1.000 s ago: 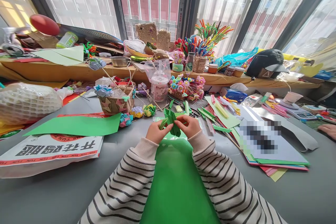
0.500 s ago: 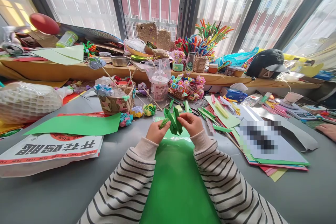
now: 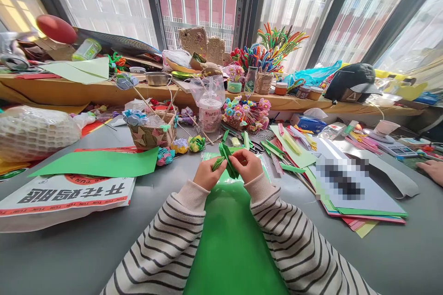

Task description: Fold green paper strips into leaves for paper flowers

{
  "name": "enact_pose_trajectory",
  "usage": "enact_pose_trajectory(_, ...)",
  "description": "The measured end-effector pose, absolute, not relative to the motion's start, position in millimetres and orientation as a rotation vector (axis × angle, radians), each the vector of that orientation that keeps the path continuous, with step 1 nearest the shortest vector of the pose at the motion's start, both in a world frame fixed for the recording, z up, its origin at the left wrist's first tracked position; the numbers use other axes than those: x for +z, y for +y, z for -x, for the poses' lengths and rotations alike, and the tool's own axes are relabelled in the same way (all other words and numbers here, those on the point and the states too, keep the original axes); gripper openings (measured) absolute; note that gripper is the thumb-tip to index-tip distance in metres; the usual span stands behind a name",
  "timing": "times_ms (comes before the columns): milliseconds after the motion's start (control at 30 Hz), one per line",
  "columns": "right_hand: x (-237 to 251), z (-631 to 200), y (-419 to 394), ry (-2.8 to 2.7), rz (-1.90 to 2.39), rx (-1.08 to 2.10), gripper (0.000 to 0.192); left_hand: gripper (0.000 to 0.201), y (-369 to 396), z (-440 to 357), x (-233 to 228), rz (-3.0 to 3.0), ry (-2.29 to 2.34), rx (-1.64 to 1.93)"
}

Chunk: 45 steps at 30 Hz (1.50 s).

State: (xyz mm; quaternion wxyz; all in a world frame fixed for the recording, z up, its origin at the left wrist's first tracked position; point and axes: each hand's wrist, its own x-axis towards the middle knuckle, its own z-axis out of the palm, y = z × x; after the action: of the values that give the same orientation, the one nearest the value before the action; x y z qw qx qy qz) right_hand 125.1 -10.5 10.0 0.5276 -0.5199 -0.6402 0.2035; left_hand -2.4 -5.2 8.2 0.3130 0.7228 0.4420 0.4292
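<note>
Between my hands is a piece of folded green paper with several pointed flaps. My left hand is closed on its left side, and a small leaf-like green fold pokes up above the thumb. On the other side my right hand pinches the paper between thumb and fingertips. Both hands hover over a shiny green sheet that runs toward me. Just behind them lie several folded green strips and black-handled scissors.
On the left, a flat green paper lies on a printed bag. A woven basket and a plastic cup stand behind. Coloured papers are stacked at right, with another person's hand beyond.
My right hand has moved left, closer to my left hand. The folded paper's flaps are pressed closer together and appear narrower.
</note>
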Motion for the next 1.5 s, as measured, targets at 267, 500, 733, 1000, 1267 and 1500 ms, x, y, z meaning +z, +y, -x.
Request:
enact_pose_trajectory(267, 8, -125, -11, -1.539, 1.245, 0.439, 0.017, 0.033, -8, 2, 10, -1.873, 1.121, 1.135)
enact_pose_trajectory(500, 9, -125, -10, -1.473, 1.204, 0.619, 0.021, 0.030, -3, 2, 7, -1.905, 1.077, 1.175)
enact_pose_trajectory(733, 7, -128, -6, -1.435, 1.173, 0.672, 0.021, 0.029, -6, 3, 7, -1.929, 1.020, 1.196)
enact_pose_trajectory(1000, 7, -124, -9, -1.437, 1.149, 0.539, 0.019, 0.018, -4, 2, 7, -1.915, 1.142, 1.284)
enact_pose_trajectory(1267, 7, -122, -12, -1.499, 1.190, 0.371, 0.018, 0.024, -6, 1, 8, -1.916, 1.159, 1.293)
enact_pose_trajectory(1500, 11, -122, -16, -1.488, 1.177, 0.355, 0.016, 0.024, -4, 4, 11, -1.533, 0.998, 1.220)
